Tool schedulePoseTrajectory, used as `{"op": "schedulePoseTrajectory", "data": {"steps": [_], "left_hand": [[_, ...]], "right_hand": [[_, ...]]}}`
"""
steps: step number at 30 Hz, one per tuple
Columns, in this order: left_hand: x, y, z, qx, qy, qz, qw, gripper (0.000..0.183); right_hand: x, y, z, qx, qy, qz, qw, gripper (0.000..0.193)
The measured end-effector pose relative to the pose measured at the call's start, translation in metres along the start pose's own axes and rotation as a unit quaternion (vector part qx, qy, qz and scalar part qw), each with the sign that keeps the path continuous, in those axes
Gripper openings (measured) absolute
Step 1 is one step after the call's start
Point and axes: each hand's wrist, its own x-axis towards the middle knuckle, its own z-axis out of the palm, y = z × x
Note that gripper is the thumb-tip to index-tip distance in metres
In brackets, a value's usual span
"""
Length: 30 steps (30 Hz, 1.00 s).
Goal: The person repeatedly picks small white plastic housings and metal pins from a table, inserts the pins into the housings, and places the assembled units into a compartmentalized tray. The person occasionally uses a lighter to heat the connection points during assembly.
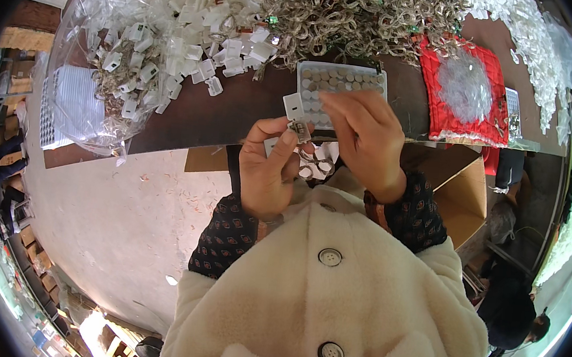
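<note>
My left hand pinches a small white plastic battery case between thumb and fingers at the table's near edge. Its body, with a greyish metal part, shows beside my thumb tip. A coil of thin clear wire hangs just below, next to those fingers. Over a pale tray with rows of round, silvery coin cells, my right hand has its fingers drawn together in a pinch. The fingertips are slightly blurred, and whatever they hold cannot be made out.
Heaped white plastic cases cover the back left of the brown table. Tangled wire coils lie behind the tray. To the right, a red bag bears clear plastic pieces. An open cardboard box stands below the table edge.
</note>
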Motion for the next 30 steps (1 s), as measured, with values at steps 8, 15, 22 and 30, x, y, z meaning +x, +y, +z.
{"op": "schedulePoseTrajectory", "data": {"steps": [8, 15, 22, 30], "left_hand": [[0.005, 0.001, -0.005, -0.02, -0.004, 0.014, 1.0, 0.017], [0.002, 0.003, -0.006, -0.017, -0.02, -0.014, 1.0, 0.018], [-0.006, 0.001, -0.007, -0.03, -0.025, -0.037, 0.999, 0.013], [-0.014, 0.001, 0.0, -0.087, -0.008, -0.049, 0.995, 0.016]], "right_hand": [[0.012, 0.018, 0.011, -0.158, -0.041, -0.021, 0.986, 0.025], [0.003, -0.017, 0.003, 0.093, -0.047, 0.037, 0.994, 0.02], [0.002, -0.019, -0.013, 0.104, -0.103, 0.028, 0.989, 0.022], [-0.006, -0.034, -0.023, 0.115, -0.088, -0.035, 0.989, 0.033]]}}
